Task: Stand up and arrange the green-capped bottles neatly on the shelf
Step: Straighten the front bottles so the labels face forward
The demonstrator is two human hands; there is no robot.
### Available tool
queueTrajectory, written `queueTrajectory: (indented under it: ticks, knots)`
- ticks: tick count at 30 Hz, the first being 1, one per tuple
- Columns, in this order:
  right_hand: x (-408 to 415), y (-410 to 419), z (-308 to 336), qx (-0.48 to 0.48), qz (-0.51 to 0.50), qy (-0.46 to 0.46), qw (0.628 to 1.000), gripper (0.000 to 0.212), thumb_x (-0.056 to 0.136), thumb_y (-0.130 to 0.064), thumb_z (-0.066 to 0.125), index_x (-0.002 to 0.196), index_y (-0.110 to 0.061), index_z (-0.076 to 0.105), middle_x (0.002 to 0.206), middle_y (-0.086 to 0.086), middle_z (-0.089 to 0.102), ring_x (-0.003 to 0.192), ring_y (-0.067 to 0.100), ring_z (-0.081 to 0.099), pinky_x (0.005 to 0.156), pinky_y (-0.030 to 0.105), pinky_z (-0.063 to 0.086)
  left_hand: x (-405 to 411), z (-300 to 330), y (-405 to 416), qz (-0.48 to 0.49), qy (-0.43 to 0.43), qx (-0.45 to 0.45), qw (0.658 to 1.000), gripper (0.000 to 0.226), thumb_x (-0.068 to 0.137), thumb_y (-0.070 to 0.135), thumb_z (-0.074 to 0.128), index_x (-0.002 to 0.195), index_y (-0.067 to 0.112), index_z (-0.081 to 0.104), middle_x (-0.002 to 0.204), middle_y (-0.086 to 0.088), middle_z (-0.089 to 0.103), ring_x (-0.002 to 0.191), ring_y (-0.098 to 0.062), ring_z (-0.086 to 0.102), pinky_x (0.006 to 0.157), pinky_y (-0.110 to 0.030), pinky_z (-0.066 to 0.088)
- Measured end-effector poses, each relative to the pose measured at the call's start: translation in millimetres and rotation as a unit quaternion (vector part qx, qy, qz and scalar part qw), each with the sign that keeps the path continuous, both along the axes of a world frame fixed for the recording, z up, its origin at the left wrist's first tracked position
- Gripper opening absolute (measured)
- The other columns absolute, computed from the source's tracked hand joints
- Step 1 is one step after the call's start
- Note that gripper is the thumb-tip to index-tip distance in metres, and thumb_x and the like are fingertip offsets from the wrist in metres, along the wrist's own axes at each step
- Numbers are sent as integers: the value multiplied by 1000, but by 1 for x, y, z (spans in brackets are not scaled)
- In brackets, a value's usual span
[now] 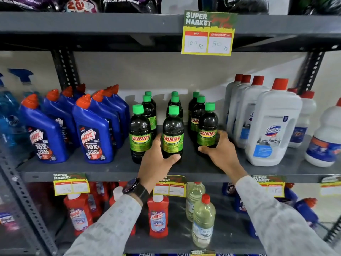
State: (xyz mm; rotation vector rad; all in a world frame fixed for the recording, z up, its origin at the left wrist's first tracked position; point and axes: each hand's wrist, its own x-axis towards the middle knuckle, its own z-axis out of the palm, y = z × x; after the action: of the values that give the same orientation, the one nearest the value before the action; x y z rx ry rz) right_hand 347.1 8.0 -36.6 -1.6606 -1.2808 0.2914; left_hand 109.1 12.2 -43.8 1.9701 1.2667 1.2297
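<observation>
Left hand (pixel 158 159) wraps middle front bottle (pixel 172 132); right hand (pixel 220 150) cups right front bottle (pixel 207 130), at 3 o'clock. Risk: a hard nudge tips rear bottles (pixel 197 115) at 12 o'clock, dominoes prob.

glossy dark plastic green-capped bottles (pixel 172 133); matt grey metal shelf (pixel 114 166); paper price tag (pixel 208 33).

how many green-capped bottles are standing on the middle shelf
9, all upright in three rows of three running front to back: left row front bottle, middle row front bottle, right row front bottle. More could be hidden behind.
</observation>
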Motion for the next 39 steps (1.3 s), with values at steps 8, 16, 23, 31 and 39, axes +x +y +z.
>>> queueTrajectory:
  ticks: [8,16,23,31,39]
  knots:
    - [-3,-33,-9,8,50,-20,999,86,77,-37,91,146,-20,42,119,-11,59,112,14,60,92,31,48,0,-9,3,-28,-27,9,999,79,80,36,83,147,35,42,125,25,62,118,5,58,100,-23,44]
    - [-16,-38,-10,35,38,-3,999,88,81,-32,88,155,-25,40,121,-16,61,112,8,56,93,25,42,2,-12,7,-28,-30,23,999,85,80,34,85,152,32,39,130,18,65,122,-2,59,106,-29,46]
    - [-27,-40,-13,56,-10,-45,997,78,84,-34,85,148,-26,42,113,-18,58,106,9,56,93,35,48,3,-11,9,-46,-29,8,999,90,79,34,87,154,29,38,128,24,60,110,24,50,94,-2,38]
    - [-27,-43,-15,50,1,-70,996,80,86,-31,83,151,-25,38,130,-7,66,121,20,61,92,32,44,5,-12,10,-62,-59,-5,996,94,77,23,90,155,22,38,123,29,56,105,32,50,86,3,40]
    - [-28,-44,-15,26,18,-59,998,98,91,-25,79,165,-18,16,143,2,61,132,25,54,107,41,44,5,-14,8,-49,-64,5,997,91,79,26,88,155,29,38,139,11,63,129,-3,57,111,-30,47]
